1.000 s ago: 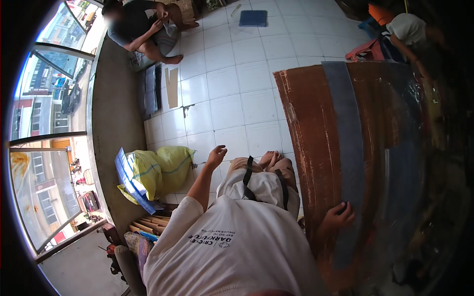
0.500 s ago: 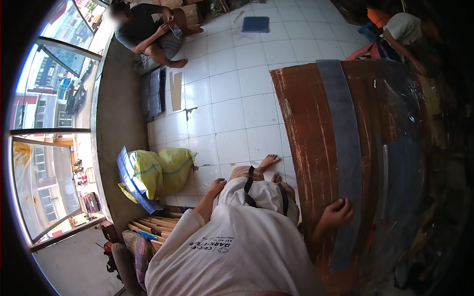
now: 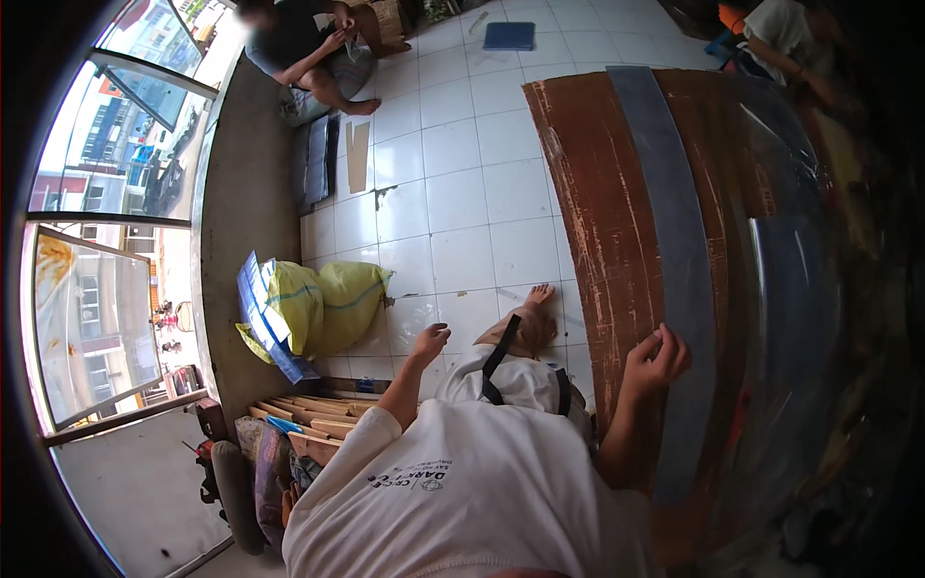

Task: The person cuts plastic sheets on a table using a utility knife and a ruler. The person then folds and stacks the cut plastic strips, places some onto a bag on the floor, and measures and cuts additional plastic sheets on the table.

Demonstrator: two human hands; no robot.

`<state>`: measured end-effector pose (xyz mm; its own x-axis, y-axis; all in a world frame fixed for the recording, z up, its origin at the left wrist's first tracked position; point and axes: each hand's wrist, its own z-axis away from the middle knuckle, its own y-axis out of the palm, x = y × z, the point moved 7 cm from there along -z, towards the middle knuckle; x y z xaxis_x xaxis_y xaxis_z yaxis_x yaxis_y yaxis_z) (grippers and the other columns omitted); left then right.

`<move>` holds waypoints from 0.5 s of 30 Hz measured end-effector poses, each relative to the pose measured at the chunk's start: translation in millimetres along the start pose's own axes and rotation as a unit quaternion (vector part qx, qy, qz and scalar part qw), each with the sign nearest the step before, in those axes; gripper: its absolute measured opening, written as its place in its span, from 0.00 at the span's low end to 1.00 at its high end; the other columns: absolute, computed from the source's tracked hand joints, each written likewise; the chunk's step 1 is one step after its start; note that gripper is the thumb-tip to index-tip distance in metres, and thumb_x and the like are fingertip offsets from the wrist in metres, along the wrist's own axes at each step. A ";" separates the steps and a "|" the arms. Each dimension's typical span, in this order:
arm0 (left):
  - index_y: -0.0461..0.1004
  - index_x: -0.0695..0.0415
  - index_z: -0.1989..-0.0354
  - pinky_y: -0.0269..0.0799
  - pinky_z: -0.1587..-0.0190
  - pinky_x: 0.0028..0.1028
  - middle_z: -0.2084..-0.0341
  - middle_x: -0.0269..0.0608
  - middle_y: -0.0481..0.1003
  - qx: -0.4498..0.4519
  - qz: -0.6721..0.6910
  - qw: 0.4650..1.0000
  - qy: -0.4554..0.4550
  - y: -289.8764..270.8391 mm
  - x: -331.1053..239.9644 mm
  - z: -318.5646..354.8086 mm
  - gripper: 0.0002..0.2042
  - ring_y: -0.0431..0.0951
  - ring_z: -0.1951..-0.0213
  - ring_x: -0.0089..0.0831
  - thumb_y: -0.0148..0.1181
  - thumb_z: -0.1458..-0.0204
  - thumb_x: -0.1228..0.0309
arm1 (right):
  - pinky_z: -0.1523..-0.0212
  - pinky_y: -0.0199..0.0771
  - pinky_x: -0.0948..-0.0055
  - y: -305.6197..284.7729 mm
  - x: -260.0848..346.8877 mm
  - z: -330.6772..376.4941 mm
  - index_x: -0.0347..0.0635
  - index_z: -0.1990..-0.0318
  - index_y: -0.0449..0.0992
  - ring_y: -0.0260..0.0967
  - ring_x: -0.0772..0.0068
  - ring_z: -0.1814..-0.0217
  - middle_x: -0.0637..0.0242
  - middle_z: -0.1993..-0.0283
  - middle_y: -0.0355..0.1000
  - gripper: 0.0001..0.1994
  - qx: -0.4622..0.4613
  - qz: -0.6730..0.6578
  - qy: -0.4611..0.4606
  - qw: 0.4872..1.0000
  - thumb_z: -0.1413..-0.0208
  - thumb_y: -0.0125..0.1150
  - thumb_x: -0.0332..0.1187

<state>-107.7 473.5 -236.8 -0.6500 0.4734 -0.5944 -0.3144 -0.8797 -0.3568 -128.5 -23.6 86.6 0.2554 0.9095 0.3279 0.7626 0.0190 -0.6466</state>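
My right hand [image 3: 659,358] is raised over the brown work table [image 3: 607,212], close to a long grey plastic strip [image 3: 679,212] that runs along the tabletop. Its fingers are curled in, and whatever they may hold is hidden. My left hand [image 3: 431,343] hangs out over the tiled floor, left of my body, with loosely bent fingers and nothing visible in it. Farther right on the table lies a wider sheet of clear, greyish plastic [image 3: 795,308].
Left of me, a yellow sack [image 3: 352,299] and a blue panel [image 3: 262,308] lean by the low wall [image 3: 255,164]. Cardboard pieces [image 3: 313,414] stand below them. One person [image 3: 299,43] sits far left; another [image 3: 785,39] is beyond the table. A blue sheet [image 3: 509,37] lies on the floor.
My body has moved forward along the table. My right hand has lifted and turned; the dark thing seen at its fingers before no longer shows. My left hand has swung forward.
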 end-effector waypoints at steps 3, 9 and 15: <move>0.72 0.60 0.43 0.74 0.59 0.32 0.62 0.47 0.80 -0.016 0.033 0.996 -0.077 2.7 79.0 30.5 0.24 0.78 0.64 0.30 0.59 0.44 0.58 | 0.61 0.70 0.60 4.4 -0.6 -1.0 0.40 0.63 0.79 0.71 0.56 0.63 0.61 0.65 0.73 0.05 0.012 -0.061 -0.013 0.998 0.46 0.59 0.23; 0.73 0.59 0.44 0.72 0.72 0.30 0.64 0.41 0.78 -0.005 -0.002 0.981 -0.194 5.4 108.3 91.4 0.24 0.79 0.67 0.32 0.59 0.45 0.57 | 0.62 0.70 0.60 -0.1 -7.1 5.1 0.39 0.64 0.78 0.71 0.55 0.65 0.60 0.67 0.74 0.06 0.025 -0.090 -0.011 0.996 0.47 0.57 0.22; 0.71 0.60 0.43 0.74 0.62 0.28 0.62 0.44 0.78 -0.047 0.065 0.989 -0.120 15.5 83.2 69.7 0.23 0.79 0.62 0.32 0.57 0.43 0.58 | 0.63 0.70 0.60 1.4 -6.7 3.6 0.39 0.64 0.77 0.71 0.57 0.67 0.62 0.69 0.73 0.06 0.035 -0.097 -0.026 0.994 0.47 0.56 0.22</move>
<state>-214.8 496.1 -241.6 -0.8302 0.3216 -0.4554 -0.1580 -0.9191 -0.3610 -131.3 -28.2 81.0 0.0748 0.9062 0.4163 0.7510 0.2234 -0.6214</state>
